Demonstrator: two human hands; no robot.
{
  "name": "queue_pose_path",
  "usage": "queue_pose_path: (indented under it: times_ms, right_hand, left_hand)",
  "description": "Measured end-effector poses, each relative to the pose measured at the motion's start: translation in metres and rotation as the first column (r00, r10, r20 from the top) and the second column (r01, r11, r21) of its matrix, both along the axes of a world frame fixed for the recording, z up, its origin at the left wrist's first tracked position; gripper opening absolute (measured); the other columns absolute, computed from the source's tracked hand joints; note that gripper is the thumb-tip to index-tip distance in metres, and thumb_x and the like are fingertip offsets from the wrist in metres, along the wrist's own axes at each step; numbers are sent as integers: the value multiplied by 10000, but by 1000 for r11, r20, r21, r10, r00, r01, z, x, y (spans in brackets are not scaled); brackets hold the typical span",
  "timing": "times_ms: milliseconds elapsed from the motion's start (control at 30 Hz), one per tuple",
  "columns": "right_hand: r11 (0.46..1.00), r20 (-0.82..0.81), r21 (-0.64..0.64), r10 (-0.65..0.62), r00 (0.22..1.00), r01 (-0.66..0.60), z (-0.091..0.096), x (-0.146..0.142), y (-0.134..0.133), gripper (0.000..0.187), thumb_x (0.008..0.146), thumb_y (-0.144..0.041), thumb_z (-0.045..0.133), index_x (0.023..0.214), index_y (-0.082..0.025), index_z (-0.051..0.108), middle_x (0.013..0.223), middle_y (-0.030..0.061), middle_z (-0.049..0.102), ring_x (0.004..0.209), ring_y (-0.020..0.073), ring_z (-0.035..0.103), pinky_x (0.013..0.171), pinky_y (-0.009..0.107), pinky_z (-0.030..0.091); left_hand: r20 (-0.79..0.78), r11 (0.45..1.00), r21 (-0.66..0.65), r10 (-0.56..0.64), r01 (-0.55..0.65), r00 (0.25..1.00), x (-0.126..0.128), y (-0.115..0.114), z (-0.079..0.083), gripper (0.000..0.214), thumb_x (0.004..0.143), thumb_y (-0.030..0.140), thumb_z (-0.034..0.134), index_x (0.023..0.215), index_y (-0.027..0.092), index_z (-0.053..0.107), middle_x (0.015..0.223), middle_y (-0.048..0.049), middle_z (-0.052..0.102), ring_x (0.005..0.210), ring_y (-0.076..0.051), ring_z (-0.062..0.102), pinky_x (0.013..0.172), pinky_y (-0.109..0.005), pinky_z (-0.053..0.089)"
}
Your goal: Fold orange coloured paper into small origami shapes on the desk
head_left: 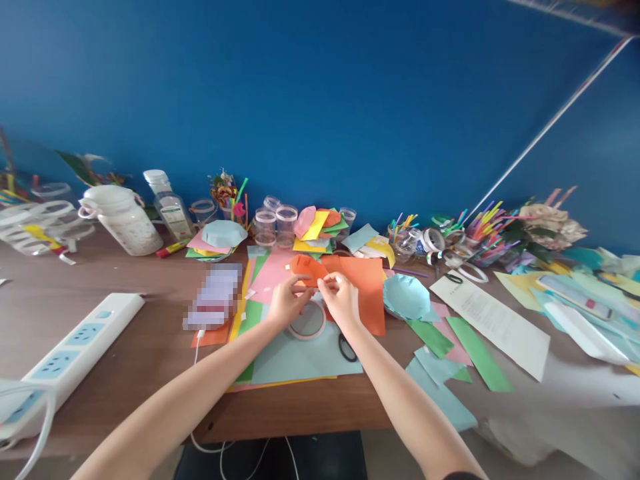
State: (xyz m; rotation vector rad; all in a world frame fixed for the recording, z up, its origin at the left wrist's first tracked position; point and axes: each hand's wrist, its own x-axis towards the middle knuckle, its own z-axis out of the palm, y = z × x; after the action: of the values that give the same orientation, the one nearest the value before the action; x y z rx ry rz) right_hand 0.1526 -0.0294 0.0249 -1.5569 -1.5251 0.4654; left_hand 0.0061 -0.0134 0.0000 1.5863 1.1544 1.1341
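Both my hands meet over the middle of the table, holding a small orange paper piece (311, 267) with a curved outline. My left hand (289, 299) grips its left and lower edge between thumb and fingers. Close beside it, my right hand (341, 293) pinches the piece at its right side. Just below my hands lies a roll of tape (307, 335), on a light blue paper sheet (295, 363). Black scissor handles (347, 348) stick out by my right wrist. A larger orange sheet (367, 287) lies behind my right hand.
A phone (217, 297) with a blurred screen lies at left, near a white power strip (80, 360). A blue paper bowl (407, 296), green paper strips (480, 353) and a printed sheet (493, 320) are at right. Plastic cups (286, 225) and a white pitcher (123, 219) line the back.
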Motion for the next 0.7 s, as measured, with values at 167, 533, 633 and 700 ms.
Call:
queue_pose_path:
  times_ms: [167, 533, 633, 700]
  right_hand:
    - [1000, -11, 7, 12, 1000, -12, -2, 2, 0, 258, 800, -488, 550, 824, -232, 559, 714, 11, 712, 688, 211, 687, 640, 284, 484]
    - [984, -388, 40, 173, 905, -171, -15, -13, 2, 225, 771, -375, 604, 871, -233, 462, 661, -28, 653, 585, 171, 673, 567, 260, 530]
    - [979, -373, 63, 205, 905, -196, -17, -15, 1, 220, 792, -381, 584, 885, -229, 454, 699, -15, 645, 634, 174, 679, 584, 263, 532]
    - [973, -362, 71, 230, 903, -219, -19, -18, 0, 220, 805, -389, 572, 891, -227, 450, 727, -4, 642, 653, 171, 677, 585, 258, 527]
  left_hand:
    - [68, 999, -30, 21, -19, 997, -3, 0, 5, 366, 774, 399, 612, 1045, 162, 545, 746, -32, 709, 348, -84, 522, 361, -179, 396]
    - [158, 996, -70, -37, 48, 987, -5, -4, 10, 436, 757, 449, 632, 1053, 158, 501, 671, -6, 665, 346, -82, 505, 345, -173, 391]
    - [135, 996, -88, -8, 20, 991, -9, -6, 14, 440, 746, 456, 643, 1040, 162, 501, 708, -18, 677, 346, -83, 507, 351, -178, 387]
    - [105, 997, -77, 6, 2, 994, -14, -8, 16, 420, 757, 461, 630, 1027, 168, 496, 764, -34, 689, 344, -82, 508, 358, -186, 384]
